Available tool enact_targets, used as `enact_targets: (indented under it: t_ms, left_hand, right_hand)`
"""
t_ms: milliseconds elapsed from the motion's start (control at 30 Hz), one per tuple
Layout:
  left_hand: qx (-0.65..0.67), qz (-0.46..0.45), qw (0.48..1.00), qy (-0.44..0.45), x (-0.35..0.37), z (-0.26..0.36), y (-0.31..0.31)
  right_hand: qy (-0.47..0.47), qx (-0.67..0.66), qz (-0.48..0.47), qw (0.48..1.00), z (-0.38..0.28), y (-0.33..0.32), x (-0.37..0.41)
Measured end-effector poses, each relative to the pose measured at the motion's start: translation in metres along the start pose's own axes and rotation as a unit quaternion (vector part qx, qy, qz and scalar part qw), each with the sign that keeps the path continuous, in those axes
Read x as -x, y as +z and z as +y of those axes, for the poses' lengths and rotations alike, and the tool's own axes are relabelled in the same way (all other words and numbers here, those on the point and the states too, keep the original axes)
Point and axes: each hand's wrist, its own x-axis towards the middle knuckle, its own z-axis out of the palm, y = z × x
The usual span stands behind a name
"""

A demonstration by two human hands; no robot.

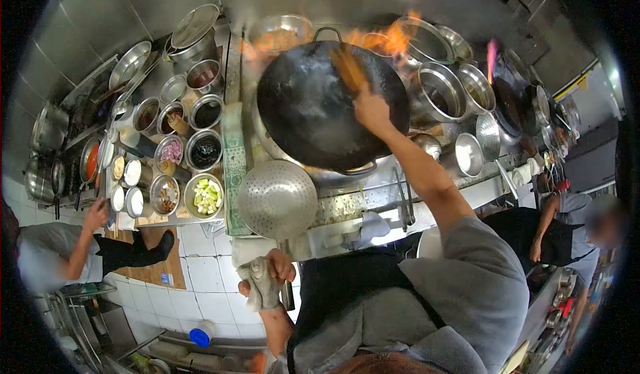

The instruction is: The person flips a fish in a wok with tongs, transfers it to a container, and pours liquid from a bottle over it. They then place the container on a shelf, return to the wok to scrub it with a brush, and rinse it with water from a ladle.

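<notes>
A large black wok (303, 107) sits on the burner, with flames along its far rim and haze over its inside. Over its right half, my right hand (373, 113) is closed around a bamboo wok brush (348, 67), whose bristle end is blurred. My left hand (270, 274) is closed on the handle of a perforated skimmer (277, 199), with a greyish cloth (257, 281) bunched in the same grip. The skimmer's round bowl is at the wok's near left side, over the stove edge.
Pots of sauces and a bowl of chopped green vegetable (204, 195) stand left. Metal pots (440, 91) crowd the right. Flames (400, 37) rise behind the wok. One person (60, 247) works at left; another (560, 231) stands right.
</notes>
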Motion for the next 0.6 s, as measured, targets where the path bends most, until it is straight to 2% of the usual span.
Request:
enact_targets:
  t_ms: [33, 67, 133, 167, 267, 333, 433, 467, 500, 600]
  left_hand:
    - [0.039, 0.028, 0.999, 0.002, 0.002, -0.001, 0.004]
    - [0.064, 0.019, 0.998, -0.002, 0.0, -0.001, 0.006]
    - [0.116, 0.004, 0.993, -0.009, -0.006, -0.001, 0.01]
    - [0.148, -0.022, 0.989, -0.015, -0.007, -0.002, 0.003]
    - [0.119, -0.043, 0.991, -0.041, -0.015, -0.006, -0.004]
    - [0.086, 0.008, 0.994, -0.069, -0.027, -0.015, 0.004]
    - [-0.004, 0.141, 0.982, -0.13, -0.052, -0.032, 0.017]
    - [-0.023, 0.184, 0.971, -0.148, -0.066, -0.041, 0.021]
    - [-0.043, 0.228, 0.958, -0.166, -0.078, -0.05, 0.024]
    - [-0.102, 0.285, 0.936, -0.18, -0.11, -0.072, 0.033]
  right_hand:
    - [-0.01, 0.004, -0.037, 0.999, -0.011, 0.005, 0.003]
    - [-0.064, 0.031, -0.073, 0.995, -0.02, 0.009, 0.007]
    - [-0.19, -0.023, -0.119, 0.974, -0.034, -0.006, 0.01]
    - [-0.159, -0.049, -0.104, 0.981, -0.045, -0.017, 0.01]
    - [-0.073, -0.093, -0.072, 0.99, -0.066, -0.025, 0.002]
    - [-0.029, -0.083, -0.069, 0.994, -0.077, -0.016, -0.003]
    - [-0.099, -0.061, -0.172, 0.978, -0.096, -0.034, 0.033]
    - [-0.174, -0.064, -0.181, 0.966, -0.089, -0.03, 0.04]
    - [-0.208, -0.067, -0.219, 0.951, -0.081, -0.039, 0.049]
    - [-0.303, -0.01, -0.3, 0.904, -0.044, -0.104, 0.072]
